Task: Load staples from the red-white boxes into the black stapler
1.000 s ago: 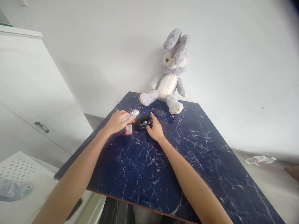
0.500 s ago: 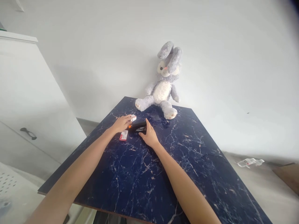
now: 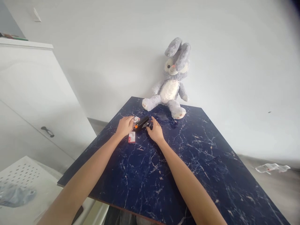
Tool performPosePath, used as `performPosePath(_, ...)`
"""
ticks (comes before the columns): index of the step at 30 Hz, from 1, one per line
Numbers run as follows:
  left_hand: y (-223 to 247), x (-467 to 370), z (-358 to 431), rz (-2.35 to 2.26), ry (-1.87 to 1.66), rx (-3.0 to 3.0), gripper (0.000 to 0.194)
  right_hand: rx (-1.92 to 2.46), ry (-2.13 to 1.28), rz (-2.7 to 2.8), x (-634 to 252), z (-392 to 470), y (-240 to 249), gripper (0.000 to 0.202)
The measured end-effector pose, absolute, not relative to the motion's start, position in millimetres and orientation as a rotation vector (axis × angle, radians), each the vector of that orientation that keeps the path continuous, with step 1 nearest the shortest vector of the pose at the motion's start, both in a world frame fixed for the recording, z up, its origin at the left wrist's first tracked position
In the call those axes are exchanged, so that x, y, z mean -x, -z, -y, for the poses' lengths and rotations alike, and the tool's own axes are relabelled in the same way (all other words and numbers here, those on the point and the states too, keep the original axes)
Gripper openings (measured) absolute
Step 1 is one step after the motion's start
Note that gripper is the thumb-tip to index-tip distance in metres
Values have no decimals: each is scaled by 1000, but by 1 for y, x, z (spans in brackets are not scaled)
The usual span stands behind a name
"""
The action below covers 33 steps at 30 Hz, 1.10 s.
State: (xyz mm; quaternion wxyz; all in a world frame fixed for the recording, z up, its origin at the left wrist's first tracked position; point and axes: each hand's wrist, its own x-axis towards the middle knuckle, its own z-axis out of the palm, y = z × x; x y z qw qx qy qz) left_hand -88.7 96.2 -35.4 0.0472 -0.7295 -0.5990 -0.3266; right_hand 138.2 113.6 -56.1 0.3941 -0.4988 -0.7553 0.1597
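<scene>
The right hand (image 3: 156, 130) is holding thumb and fingers apart beside the black stapler (image 3: 142, 124), which is lying between both hands. The left hand (image 3: 125, 126) is resting by a white box (image 3: 137, 119); whether it is pinching, I cannot tell. A red-and-white box (image 3: 132, 137) is lying nearer; a plush rabbit (image 3: 170, 90) is sitting far.

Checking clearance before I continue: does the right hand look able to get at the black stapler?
Probably yes: the right hand is open right beside the black stapler, and nothing visible stands between them.
</scene>
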Motion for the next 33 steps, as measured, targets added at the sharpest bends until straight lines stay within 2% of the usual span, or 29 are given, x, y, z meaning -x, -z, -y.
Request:
performPosePath(5, 22, 54, -64, 1547, 1166, 2256, 36, 1336, -214, 1915, -186, -72, 58, 50)
performPosePath(10, 34, -19, -14, 1124, 892, 2794, 41, 1217, -172, 2224, -244, -24, 56, 31)
performPosePath(15, 54, -40, -9, 1159, 730, 2974, 41, 1247, -252, 2312, -262, -9, 45, 33)
performPosePath(20, 52, -32, -15, 1157, 707, 2998, 42, 1286, -148, 2394, -254, -4, 39, 39)
performPosePath(33, 60, -31, -15, 1158, 740, 2998, 41, 1322, -130, 2467, -252, 1, 43, 44)
